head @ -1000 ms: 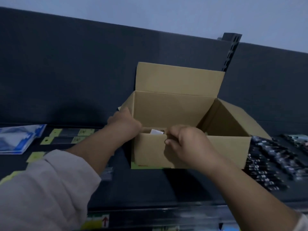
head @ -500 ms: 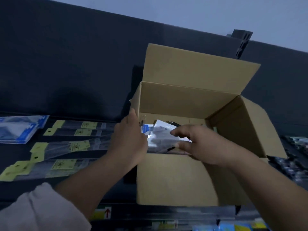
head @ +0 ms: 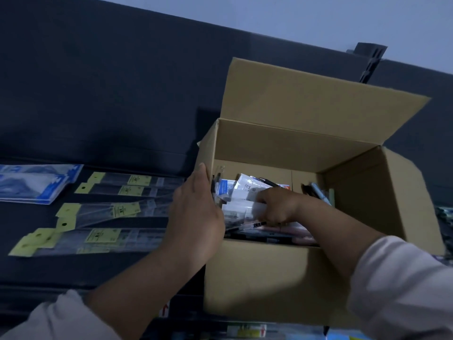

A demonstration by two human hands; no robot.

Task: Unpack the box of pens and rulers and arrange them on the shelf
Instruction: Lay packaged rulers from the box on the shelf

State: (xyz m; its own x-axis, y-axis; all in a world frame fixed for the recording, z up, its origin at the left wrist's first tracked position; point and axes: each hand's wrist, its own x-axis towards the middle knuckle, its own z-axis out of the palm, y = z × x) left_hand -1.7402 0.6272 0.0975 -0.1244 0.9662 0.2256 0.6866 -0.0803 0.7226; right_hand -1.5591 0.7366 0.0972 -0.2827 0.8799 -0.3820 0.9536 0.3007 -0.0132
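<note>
Open box [head: 269, 278] on shelf [head: 98, 271], pen packets [head: 245, 190] heaped inside. Fingers of right hand [head: 277, 207] curl round packets; left hand [head: 196, 217] flat, fingers straight, against box's left wall. Brace box, lift bundle straight up, level.

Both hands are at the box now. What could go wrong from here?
1. The right hand digs into jumbled packets; lifting a bunch could drag the loose pens out with it.
2. The box appears to sit near the front edge of the shelf; a hard pull toward the person might tip it.
3. The left hand and its forearm cross the ruler packs; swinging left could disturb those rows.
</note>
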